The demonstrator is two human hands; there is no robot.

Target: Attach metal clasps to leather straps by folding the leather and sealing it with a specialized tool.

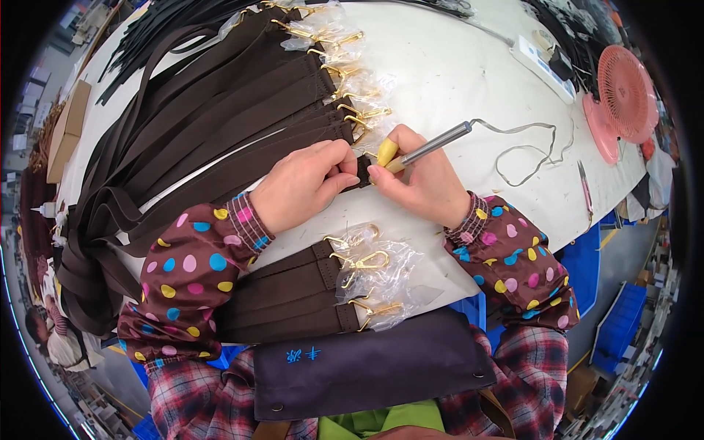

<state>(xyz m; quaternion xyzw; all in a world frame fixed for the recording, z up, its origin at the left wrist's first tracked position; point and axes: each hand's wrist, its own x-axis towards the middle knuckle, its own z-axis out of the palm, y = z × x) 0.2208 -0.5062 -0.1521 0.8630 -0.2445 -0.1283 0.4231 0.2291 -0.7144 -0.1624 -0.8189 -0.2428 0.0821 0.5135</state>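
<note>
My left hand [304, 180] is closed, thumb and fingertips pinched at the end of a dark brown strap [362, 174] with a gold-coloured clasp. In my right hand [425, 183] is a corded pen-shaped tool [440, 142] with a grey handle, its tip end down by the strap end. A yellow finger cover [387, 152] sits on one right finger. Beyond my left hand lies a row of similar straps [242, 110], with gold clasps [352, 71] wrapped in clear plastic. Closer to me are several more straps [290, 293] with wrapped clasps [367, 260].
The tool's thin cord [506, 128] loops over the pale tabletop [469, 81]. A white power strip [541, 67] and a pink fan [623, 99] stand at the far right. Slim pointed tweezers [585, 189] lie near the right edge. A blue bin [620, 330] stands on the floor.
</note>
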